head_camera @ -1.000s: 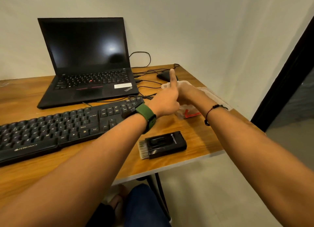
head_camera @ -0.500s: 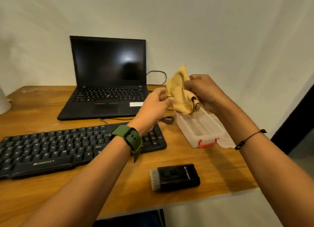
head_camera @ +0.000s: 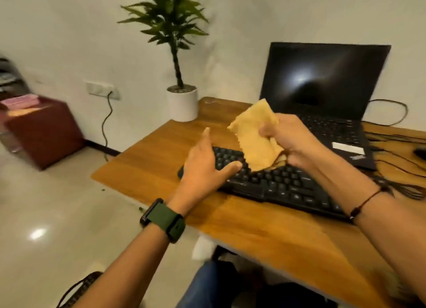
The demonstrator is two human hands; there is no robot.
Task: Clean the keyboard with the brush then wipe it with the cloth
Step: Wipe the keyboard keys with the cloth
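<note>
the right hand (head_camera: 297,144) has its fingers curled round a bunched yellow cloth (head_camera: 255,141), holding it up in the air just above the black keyboard (head_camera: 283,185); the cloth's loose corner stands up and its lower edge hangs close to the keys, though whether it touches them cannot be told. the left hand (head_camera: 205,167) holds nothing, its fingers straight and spread, hovering over the keyboard's left end with the thumb pointing toward the cloth, just beside it. the keyboard lies on the wooden worktop (head_camera: 265,234) directly below both hands, its long axis running from upper left, under the left hand, down to the lower right past the right wrist. the right hand, with the cloth, sits over the left-middle part of that axis, so a wipe would likely have to travel mostly rightward along the rows. the left hand looks better placed to steady the near-left corner. the brush is not in view. an open laptop (head_camera: 322,82) stands behind the keyboard.
</note>
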